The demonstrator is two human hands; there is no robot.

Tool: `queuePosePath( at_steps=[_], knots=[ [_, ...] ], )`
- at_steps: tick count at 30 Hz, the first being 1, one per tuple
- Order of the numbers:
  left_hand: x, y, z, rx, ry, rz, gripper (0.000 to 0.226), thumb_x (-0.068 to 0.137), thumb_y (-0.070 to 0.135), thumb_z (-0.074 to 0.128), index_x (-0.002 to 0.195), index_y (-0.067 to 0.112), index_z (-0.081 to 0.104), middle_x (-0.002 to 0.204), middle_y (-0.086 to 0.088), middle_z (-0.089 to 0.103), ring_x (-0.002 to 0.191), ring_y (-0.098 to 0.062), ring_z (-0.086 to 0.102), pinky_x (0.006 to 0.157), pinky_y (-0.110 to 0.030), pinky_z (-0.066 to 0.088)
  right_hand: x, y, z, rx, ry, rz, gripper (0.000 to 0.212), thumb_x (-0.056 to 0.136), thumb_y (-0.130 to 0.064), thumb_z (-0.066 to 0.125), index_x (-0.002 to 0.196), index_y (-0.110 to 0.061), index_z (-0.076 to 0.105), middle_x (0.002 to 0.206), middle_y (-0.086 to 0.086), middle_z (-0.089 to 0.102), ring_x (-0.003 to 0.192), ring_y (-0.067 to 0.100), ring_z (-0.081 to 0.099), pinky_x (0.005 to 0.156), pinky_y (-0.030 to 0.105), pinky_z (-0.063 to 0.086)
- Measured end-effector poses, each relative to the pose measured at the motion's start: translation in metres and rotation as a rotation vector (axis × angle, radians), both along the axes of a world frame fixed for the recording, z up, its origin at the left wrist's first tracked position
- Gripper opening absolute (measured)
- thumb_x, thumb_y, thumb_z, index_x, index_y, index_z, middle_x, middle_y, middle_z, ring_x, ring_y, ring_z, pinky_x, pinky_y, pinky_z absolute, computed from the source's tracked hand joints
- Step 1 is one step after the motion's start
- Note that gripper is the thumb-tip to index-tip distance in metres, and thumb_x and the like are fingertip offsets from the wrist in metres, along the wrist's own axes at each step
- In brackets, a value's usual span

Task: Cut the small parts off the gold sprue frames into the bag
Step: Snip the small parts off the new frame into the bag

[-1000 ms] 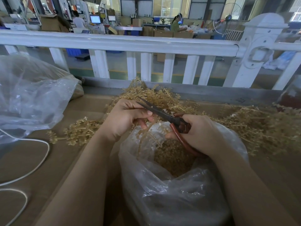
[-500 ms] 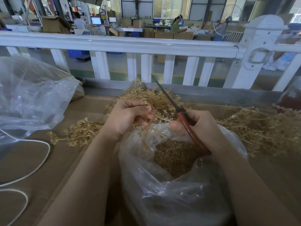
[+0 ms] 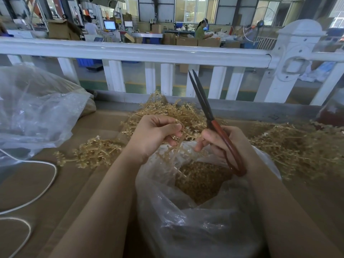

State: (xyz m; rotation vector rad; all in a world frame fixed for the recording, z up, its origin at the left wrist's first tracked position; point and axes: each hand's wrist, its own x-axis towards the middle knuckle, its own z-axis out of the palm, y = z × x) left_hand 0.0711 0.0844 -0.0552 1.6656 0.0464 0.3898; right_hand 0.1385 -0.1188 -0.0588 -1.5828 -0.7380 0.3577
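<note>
A: Since the scissors (image 3: 208, 108) swung up off the sprue w/ blades now nearly together, tips pointing far toward the white railing (image 3: 130, 53), I'd say no cut is happening rn?

B: Right, a sec ago they lay flat across the frame w/ blades apart; half a sec ago already tilting up. Looks like a regrip between snips.

A: Big stuff first, where's the bag?

B: Clear plastic bag (image 3: 195, 220) sits near, center, mouth open, gold cut parts (image 3: 201, 179) inside. Uncut sprue piles (image 3: 297, 146) lie far right & far left on the cardboard (image 3: 28, 183).

A: Hands?

B: Right hand (image 3: 229, 144) is clenched round the red handle, fingers curled. Left hand (image 3: 156, 135) pinches one gold sprue frame (image 3: 176, 146) over the bag mouth, about same spot as before.

A: Progress?

B: Lots left, judging by the piles.
</note>
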Motion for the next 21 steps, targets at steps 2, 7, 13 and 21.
queuePosePath(
  at_steps=[2, 7, 13, 21],
  knots=[
    [0.0, 0.0, 0.001, 0.003, -0.007, -0.003, 0.011, 0.088, 0.005, 0.07, 0.081, 0.008, 0.078, 0.076, -0.013, 0.073, 0.064, -0.027, 0.062, 0.058, -0.024, 0.052, 0.001, -0.001, -0.001, 0.011, 0.025, 0.022, 0.046, 0.076, -0.055, 0.072, 0.084, -0.011, 0.076, 0.087, 0.016, 0.075, 0.038, 0.007, 0.037, 0.036, 0.015, 0.031],
    [0.001, -0.007, 0.003, 0.005, -0.047, -0.02, 0.011, 0.088, 0.003, 0.069, 0.081, 0.006, 0.077, 0.075, -0.014, 0.072, 0.059, -0.021, 0.06, 0.056, -0.023, 0.051, 0.001, 0.004, 0.0, -0.147, -0.044, -0.027, 0.044, 0.069, -0.064, 0.079, 0.077, -0.021, 0.08, 0.068, -0.004, 0.073, 0.043, 0.002, 0.054, 0.048, 0.01, 0.043],
    [0.003, -0.014, 0.002, -0.078, -0.098, -0.082, 0.013, 0.09, 0.007, 0.068, 0.083, 0.013, 0.078, 0.072, -0.007, 0.072, 0.05, -0.013, 0.058, 0.055, -0.017, 0.048, 0.0, 0.009, -0.002, -0.168, 0.0, -0.024, 0.038, 0.061, -0.053, 0.084, 0.083, -0.022, 0.08, 0.083, 0.008, 0.077, 0.08, 0.022, 0.076, 0.087, 0.042, 0.058],
    [0.004, -0.014, 0.002, -0.266, -0.033, -0.102, 0.043, 0.076, 0.031, 0.074, 0.115, 0.014, 0.07, 0.086, 0.0, 0.074, 0.068, -0.01, 0.066, 0.065, -0.024, 0.05, -0.007, 0.008, 0.003, 0.003, 0.099, 0.014, 0.017, 0.076, -0.022, 0.078, 0.085, -0.008, 0.074, 0.066, 0.004, 0.071, 0.057, 0.011, 0.068, 0.055, 0.018, 0.054]
  ],
)
